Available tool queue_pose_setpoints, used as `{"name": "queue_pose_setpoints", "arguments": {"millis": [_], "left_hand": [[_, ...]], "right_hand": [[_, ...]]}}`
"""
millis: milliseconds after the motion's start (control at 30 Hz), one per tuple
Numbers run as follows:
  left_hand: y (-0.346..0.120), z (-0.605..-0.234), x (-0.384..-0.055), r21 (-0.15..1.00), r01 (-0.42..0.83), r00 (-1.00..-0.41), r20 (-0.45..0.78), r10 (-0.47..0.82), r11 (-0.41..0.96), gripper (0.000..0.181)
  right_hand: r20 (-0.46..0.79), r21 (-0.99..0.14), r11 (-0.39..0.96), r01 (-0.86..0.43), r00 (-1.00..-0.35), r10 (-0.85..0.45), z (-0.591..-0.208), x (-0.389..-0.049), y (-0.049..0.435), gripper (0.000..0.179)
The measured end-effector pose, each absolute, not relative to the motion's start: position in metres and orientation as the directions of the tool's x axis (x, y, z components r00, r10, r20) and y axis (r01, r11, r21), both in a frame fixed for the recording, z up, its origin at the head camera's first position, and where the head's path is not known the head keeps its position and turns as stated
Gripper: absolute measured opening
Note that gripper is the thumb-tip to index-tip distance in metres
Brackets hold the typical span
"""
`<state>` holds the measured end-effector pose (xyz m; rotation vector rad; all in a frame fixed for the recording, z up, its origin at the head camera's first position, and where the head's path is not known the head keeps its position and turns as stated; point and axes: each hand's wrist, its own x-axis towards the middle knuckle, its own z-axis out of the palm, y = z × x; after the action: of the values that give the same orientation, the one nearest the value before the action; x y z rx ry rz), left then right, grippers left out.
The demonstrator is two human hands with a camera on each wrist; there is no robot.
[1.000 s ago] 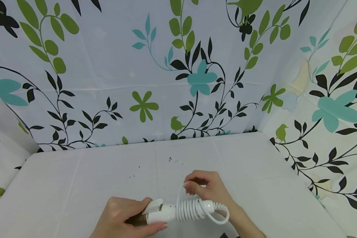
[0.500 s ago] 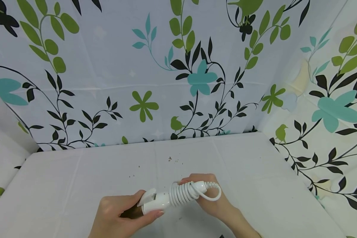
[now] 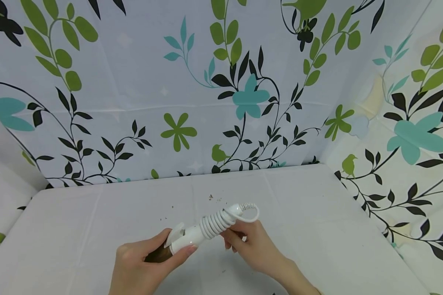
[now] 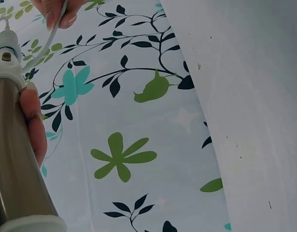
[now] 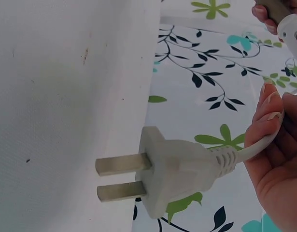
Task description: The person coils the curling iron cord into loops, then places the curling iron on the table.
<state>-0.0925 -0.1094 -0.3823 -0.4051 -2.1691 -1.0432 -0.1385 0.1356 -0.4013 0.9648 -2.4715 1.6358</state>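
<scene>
My left hand [image 3: 136, 262] grips a curling iron by its brown barrel [image 4: 18, 154]. Its white handle [image 3: 192, 237] slants up to the right, with the lever on the upper side. Several turns of white power cord [image 3: 217, 223] are wound round the handle, and a cord loop bends back from its end. Just below the coils, my right hand [image 3: 256, 246] pinches the cord's loose end between curled fingers. From that hand, in the right wrist view, a white two-pin plug [image 5: 182, 169] hangs on a short length of cord.
A white-covered table [image 3: 96, 229] lies under both hands, with small dark crumbs [image 3: 211, 197] scattered beyond them. Fabric printed with leaves and flowers [image 3: 133, 82] walls off the back and sides.
The handle end has risen and moved left, tilting the curling iron. My right hand has passed from the far side of the handle round to the near side, carrying the cord.
</scene>
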Motion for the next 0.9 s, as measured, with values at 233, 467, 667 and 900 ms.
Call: {"name": "queue_pose_setpoints", "arguments": {"millis": [233,467,667,900], "left_hand": [[-0.107,-0.3754,-0.0906,0.638,0.431,-0.758,0.64,-0.128,0.639,0.045],[-0.1083,-0.3749,-0.0926,0.618,0.37,-0.758,0.633,-0.16,0.694,0.046],[-0.1123,-0.3818,-0.096,0.533,0.408,-0.713,0.693,-0.106,0.742,0.045],[-0.1137,-0.381,-0.0974,0.542,0.352,-0.729,0.67,-0.14,0.763,0.046]], "right_hand": [[0.335,-0.775,0.261,-0.575,-0.725,-0.603,-0.4001,-0.1364,0.1305,0.017],[0.359,-0.687,0.246,-0.684,-0.614,-0.703,-0.401,-0.1359,0.1309,0.012],[0.33,-0.651,0.245,-0.719,-0.558,-0.761,-0.3999,-0.1335,0.1304,0.017],[0.325,-0.612,0.326,-0.721,-0.605,-0.727,-0.4014,-0.1346,0.1305,0.017]]}}
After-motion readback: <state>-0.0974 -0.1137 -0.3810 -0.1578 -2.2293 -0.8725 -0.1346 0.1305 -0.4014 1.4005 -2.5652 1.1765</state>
